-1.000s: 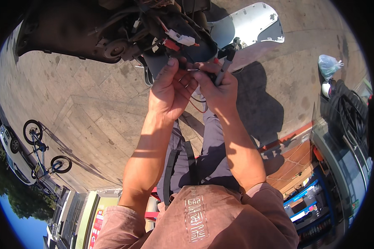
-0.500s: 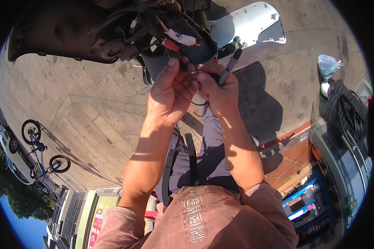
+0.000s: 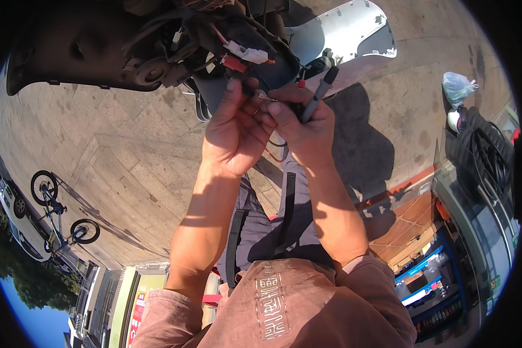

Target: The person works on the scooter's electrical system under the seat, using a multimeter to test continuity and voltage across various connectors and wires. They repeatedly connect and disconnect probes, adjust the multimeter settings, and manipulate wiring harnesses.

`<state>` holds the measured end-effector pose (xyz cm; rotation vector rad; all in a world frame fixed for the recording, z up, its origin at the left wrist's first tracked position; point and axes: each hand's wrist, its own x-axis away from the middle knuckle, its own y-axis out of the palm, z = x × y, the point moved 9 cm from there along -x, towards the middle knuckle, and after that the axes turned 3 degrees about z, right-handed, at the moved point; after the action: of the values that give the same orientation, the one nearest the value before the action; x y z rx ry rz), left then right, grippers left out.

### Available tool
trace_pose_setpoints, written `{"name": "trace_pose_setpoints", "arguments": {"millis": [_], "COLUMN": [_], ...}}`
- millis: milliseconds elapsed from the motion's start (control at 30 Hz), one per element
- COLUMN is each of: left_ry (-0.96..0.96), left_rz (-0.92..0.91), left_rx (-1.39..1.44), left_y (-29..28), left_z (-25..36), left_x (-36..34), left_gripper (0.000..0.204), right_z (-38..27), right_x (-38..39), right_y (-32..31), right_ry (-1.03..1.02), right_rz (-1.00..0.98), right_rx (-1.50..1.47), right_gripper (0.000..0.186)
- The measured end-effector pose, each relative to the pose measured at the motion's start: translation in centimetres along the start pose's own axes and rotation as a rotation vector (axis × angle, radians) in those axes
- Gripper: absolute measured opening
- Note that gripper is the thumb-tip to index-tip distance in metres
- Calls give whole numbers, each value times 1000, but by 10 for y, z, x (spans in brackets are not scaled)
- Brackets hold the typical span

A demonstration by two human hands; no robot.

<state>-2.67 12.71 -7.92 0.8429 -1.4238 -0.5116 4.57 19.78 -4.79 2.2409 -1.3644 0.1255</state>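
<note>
Right hand (image 3: 312, 129): fingers closed around a grey pen (image 3: 315, 105), below right of the red connector (image 3: 233, 62). Left hand (image 3: 232, 139): fingers half-curled below it, hold unclear. White connector (image 3: 248, 53) beside it; dark bodywork (image 3: 69, 58) crowds its left. Shirt (image 3: 330, 296) below it bears pale characters (image 3: 271, 307)

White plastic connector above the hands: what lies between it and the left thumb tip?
In the head view, a red plastic connector lies between the white plastic connector and the thumb tip of the left hand; shadow obscures finer detail.
</note>
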Motion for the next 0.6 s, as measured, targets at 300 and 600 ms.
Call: {"name": "trace_pose_setpoints", "arguments": {"millis": [300, 600], "left_ry": [-42, 82], "left_rz": [-38, 43], "left_rx": [-15, -93], "left_y": [7, 1], "left_z": [1, 4], "left_x": [3, 4], "left_gripper": [29, 28], "right_z": [-7, -17], "right_x": [0, 0], "right_y": [7, 4], "right_ry": [11, -186], "right_rz": [14, 59], "right_rx": [-9, 355], "right_gripper": [11, 16]}}
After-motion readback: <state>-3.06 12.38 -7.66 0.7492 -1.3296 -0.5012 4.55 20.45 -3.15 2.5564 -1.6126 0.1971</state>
